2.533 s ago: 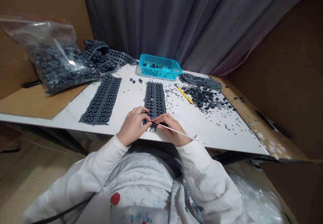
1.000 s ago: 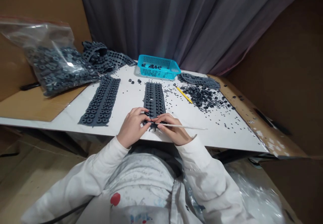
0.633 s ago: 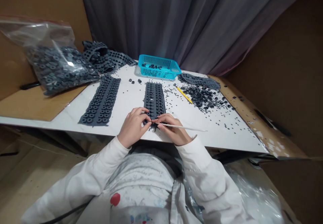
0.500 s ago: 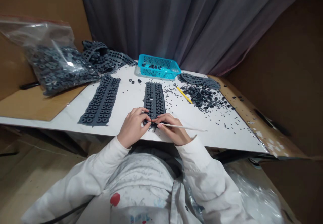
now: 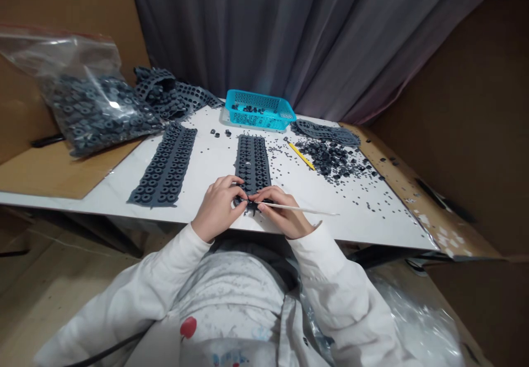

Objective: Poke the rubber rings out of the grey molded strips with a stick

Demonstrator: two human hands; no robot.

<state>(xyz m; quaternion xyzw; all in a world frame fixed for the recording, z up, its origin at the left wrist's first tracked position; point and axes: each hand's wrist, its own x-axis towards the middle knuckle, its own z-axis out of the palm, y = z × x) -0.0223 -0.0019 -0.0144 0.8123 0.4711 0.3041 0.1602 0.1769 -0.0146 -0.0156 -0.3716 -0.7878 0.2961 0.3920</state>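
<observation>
A dark grey rubber strip studded with rows of small rings lies lengthwise on the white table in front of me. My left hand pinches its near end, fingers curled. My right hand sits against it from the right, closed on a thin white stick that points right; its tip is at the strip's near end between my fingertips.
A second ringed strip lies to the left, a clear bag of rings behind it. At the back stand a turquoise basket and piled strips. Loose rings and a yellow pencil lie right.
The white stick has swung from pointing down-right to nearly level. Both hands stay at the strip's near end with only small finger shifts.
</observation>
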